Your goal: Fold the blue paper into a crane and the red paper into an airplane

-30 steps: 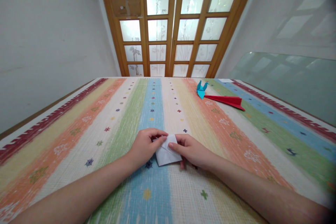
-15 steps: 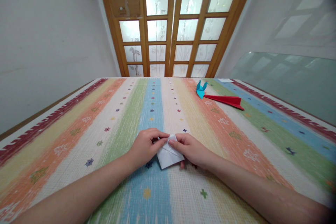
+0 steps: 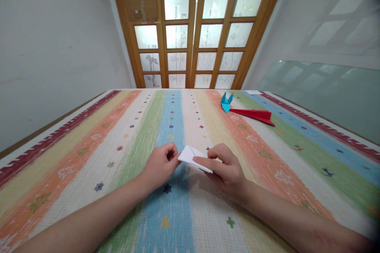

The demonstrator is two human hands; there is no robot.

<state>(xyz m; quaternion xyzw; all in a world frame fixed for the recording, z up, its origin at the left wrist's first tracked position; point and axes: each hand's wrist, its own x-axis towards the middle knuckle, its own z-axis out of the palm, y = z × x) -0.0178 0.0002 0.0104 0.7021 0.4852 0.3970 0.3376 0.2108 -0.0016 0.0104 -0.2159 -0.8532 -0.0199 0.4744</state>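
Note:
A small folded white paper [image 3: 190,154] is held just above the striped tablecloth [image 3: 118,134], near the table's front middle. My right hand [image 3: 224,168] grips it from the right, thumb on top and fingers underneath. My left hand [image 3: 162,164] pinches its left corner between thumb and fingers. The paper is tilted, its far edge raised.
A blue folded paper figure [image 3: 226,102] and a red paper plane [image 3: 253,115] lie at the far right of the table. Wooden doors with frosted glass panes [image 3: 192,31] stand behind the table. A glass sheet [image 3: 326,91] leans against the right wall.
The white paper lay flat on the cloth under both hands. Now both hands have lifted it off the cloth and turned it so it tilts.

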